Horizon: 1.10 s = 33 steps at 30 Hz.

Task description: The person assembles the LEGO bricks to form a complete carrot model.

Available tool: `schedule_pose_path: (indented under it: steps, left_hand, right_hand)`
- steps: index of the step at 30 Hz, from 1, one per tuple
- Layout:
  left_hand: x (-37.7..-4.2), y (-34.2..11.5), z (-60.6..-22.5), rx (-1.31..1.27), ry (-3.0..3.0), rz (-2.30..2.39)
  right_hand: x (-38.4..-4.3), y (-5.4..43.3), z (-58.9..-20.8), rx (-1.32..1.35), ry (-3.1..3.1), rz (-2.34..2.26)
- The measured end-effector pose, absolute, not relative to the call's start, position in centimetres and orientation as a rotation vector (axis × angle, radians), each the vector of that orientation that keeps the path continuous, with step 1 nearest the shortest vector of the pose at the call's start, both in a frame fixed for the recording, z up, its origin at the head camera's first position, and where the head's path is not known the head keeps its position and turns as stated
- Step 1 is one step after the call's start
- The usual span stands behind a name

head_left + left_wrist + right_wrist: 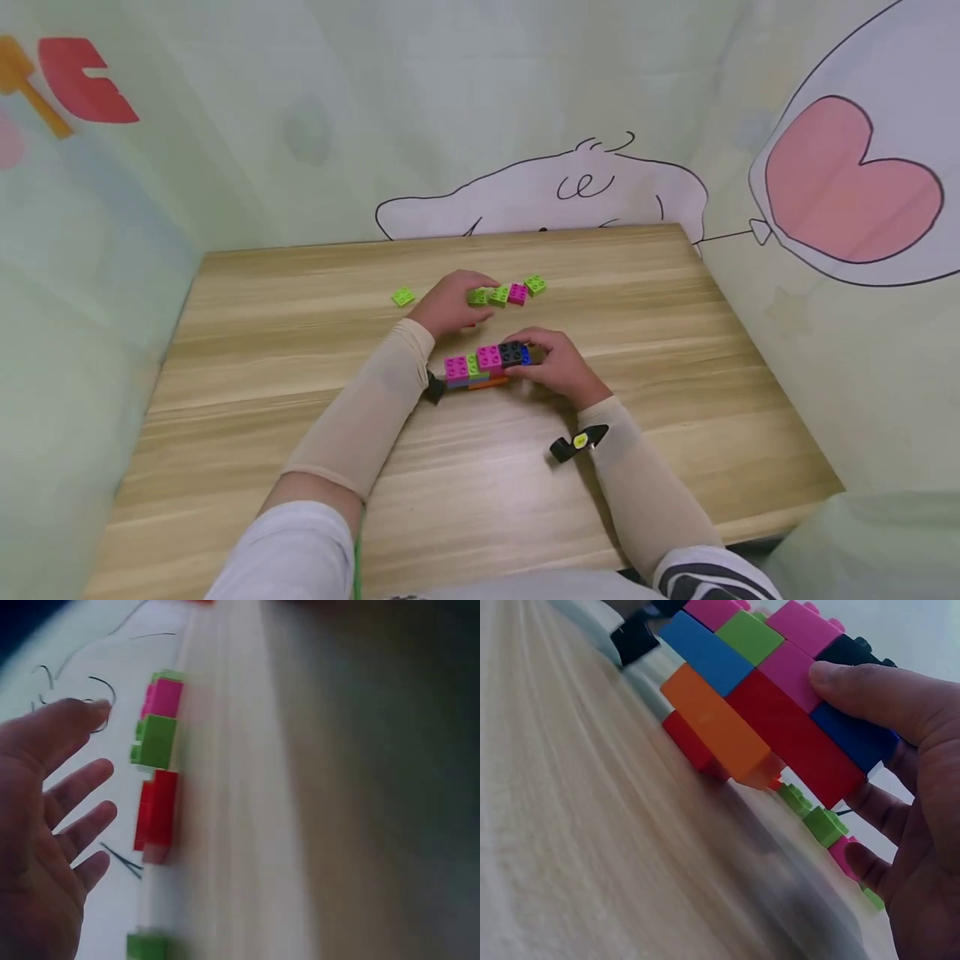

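Observation:
My right hand (558, 362) grips the right end of a built block of toy bricks (489, 360), thumb on the near side. In the right wrist view its layers are pink, green and black on top, with blue, red and orange bricks (720, 724) below, and it is held tilted above the table. My left hand (450, 304) hovers at the loose bricks farther back, fingers spread and holding nothing. Nearest to it are a red brick (157, 814) and a green brick (157, 741), both apart from the fingers in the left wrist view.
A pink brick (517, 293) and a green brick (535, 285) stand at the right of the back row. Another green brick (402, 297) lies left of my left hand. The wooden table (300, 300) meets a cloth wall (300, 167) behind.

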<state>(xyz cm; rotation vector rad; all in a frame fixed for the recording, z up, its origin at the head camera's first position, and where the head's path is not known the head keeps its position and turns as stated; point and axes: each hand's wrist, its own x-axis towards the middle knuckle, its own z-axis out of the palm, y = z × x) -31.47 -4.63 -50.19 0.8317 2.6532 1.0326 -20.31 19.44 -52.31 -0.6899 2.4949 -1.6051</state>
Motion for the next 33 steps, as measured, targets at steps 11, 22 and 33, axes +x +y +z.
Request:
schedule_pose_path:
  steps: [11, 22, 33]
  left_hand:
    - [-34.4, -4.8, -51.4, 0.718, 2.629, 0.843]
    - [-31.8, -7.6, -47.6, 0.682, 2.732, 0.994]
    - [-22.3, -11.8, -44.9, 0.96, 2.755, 1.138]
  right_hand:
    - [-20.1, 18.3, -52.4, -0.703, 2.444, -1.613]
    - [-20.4, 18.3, -52.7, -0.668, 2.462, -1.602]
    - [-20.4, 18.6, -52.1, -0.528, 2.502, -1.595]
